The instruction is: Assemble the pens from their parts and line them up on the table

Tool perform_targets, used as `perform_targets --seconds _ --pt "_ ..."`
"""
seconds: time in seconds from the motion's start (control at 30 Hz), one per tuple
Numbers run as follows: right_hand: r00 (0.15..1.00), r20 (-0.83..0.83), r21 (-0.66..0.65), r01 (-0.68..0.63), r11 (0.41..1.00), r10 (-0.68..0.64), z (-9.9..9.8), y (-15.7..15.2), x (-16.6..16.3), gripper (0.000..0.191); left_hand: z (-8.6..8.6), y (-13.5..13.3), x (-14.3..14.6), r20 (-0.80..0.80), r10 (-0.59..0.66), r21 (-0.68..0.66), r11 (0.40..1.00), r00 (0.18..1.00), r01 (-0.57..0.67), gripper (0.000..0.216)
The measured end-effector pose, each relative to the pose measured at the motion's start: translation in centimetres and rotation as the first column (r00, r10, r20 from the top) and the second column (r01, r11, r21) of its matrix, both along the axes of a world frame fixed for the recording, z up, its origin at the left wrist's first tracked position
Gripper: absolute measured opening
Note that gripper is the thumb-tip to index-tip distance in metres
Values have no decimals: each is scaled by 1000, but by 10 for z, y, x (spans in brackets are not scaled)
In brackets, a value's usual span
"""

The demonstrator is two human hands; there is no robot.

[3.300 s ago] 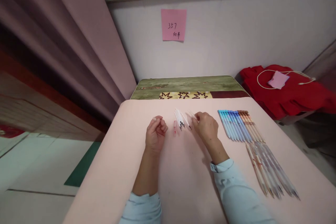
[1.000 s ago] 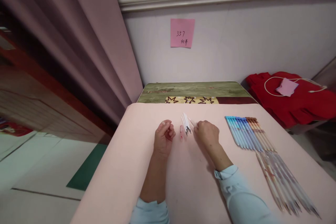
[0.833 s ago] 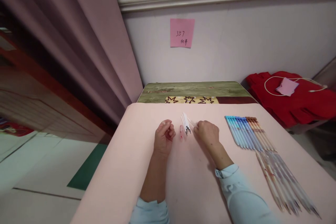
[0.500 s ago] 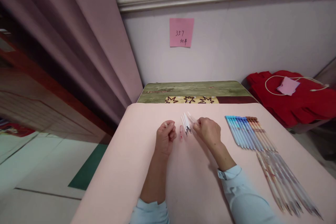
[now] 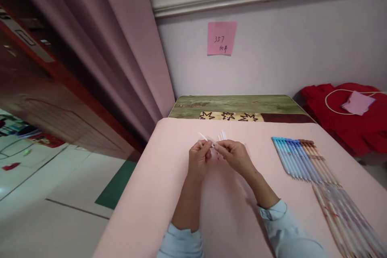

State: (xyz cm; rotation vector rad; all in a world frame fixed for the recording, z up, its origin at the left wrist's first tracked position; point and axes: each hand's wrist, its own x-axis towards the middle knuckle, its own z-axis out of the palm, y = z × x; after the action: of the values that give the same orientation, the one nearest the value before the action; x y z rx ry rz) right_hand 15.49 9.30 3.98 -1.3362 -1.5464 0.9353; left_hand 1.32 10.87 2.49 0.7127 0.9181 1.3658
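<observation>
My left hand (image 5: pixel 198 160) and my right hand (image 5: pixel 235 156) meet over the middle of the pink table (image 5: pixel 151 193), fingertips pinched together. Between them they hold a thin white pen refill (image 5: pixel 204 137) that sticks out up and to the left. Just behind the fingers lies a small bunch of white refills (image 5: pixel 222 134), partly hidden by my hands. To the right a row of blue and brown pen barrels (image 5: pixel 302 157) lies side by side, with a row of clear patterned barrels (image 5: pixel 344 219) below it.
A green patterned table (image 5: pixel 236 105) abuts the far edge. A pink sticky note (image 5: pixel 221 38) hangs on the wall. Red cloth (image 5: pixel 344 125) with a white cord and pink paper lies at right. A curtain (image 5: pixel 121 48) hangs left; the table's left edge drops to floor.
My two hands have come together; the right hand lifted a refill from the bunch and the left hand now pinches it too. The view has shifted to the left.
</observation>
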Motion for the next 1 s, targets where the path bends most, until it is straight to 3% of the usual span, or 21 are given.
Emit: perform_targets --seconds 0.1,0.2,0.27,0.43,0.53,0.63,0.73,1.0 --pt "997 -81 -6 -12 1000 11 -3 1 1 30 3 2 -5 70 78 -18 997 995 -77 35" --pt "993 -115 3 21 1000 -21 -1 -1 -3 37 6 1 -8 99 76 -12 997 992 -75 34" --pt "992 -116 22 42 999 -40 0 -2 -5 43 6 -1 -6 42 59 19 998 997 -60 33" --pt "993 -116 18 12 1000 -10 -1 -1 -5 37 5 -2 0 -75 -1 31 1000 997 3 33" --pt "994 -112 -6 12 1000 -13 -3 0 -1 36 4 4 -7 48 113 -5 994 992 -113 36" --pt "992 -109 -41 -71 997 66 -4 -1 2 33 6 10 -20 171 297 -35 955 939 -296 38" --pt "991 -30 -72 -135 988 133 -4 -2 0 29 7 12 -29 232 379 -29 923 896 -383 39" --pt "992 64 -51 -106 993 109 -5 -3 -3 28 7 10 -21 222 300 -8 952 928 -306 35"
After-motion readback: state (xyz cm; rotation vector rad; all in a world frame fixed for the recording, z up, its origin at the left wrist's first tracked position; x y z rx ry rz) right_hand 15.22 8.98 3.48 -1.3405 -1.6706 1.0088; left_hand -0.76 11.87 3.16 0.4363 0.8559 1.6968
